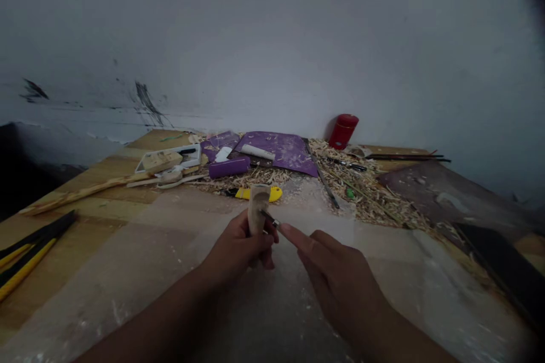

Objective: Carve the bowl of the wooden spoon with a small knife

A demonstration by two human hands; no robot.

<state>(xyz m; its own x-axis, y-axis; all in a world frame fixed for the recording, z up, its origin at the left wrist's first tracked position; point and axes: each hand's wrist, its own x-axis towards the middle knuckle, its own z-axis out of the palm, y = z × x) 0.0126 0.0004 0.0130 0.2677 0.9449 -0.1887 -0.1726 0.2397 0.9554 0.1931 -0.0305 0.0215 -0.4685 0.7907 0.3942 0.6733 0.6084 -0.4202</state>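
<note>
My left hand (240, 241) is closed around a pale carved piece of wood (258, 205), which stands upright above my fingers. A small metal-tipped tool (269, 218) lies against the wood, and its handle is hidden by my fingers. My right hand (336, 278) is raised to the right with its fingers extended. Its index fingertip is close to the tool's metal end, and I cannot tell whether they touch. A yellow utility knife (259, 194) lies on the table just beyond the wood.
Wood shavings (361, 195) cover the far table around a purple sheet (279, 150), a purple block (229, 167) and a white tray (168, 160). A red canister (343, 130) stands by the wall (272, 39). Yellow-handled tools (29, 255) lie at left, a dark board (498, 266) at right.
</note>
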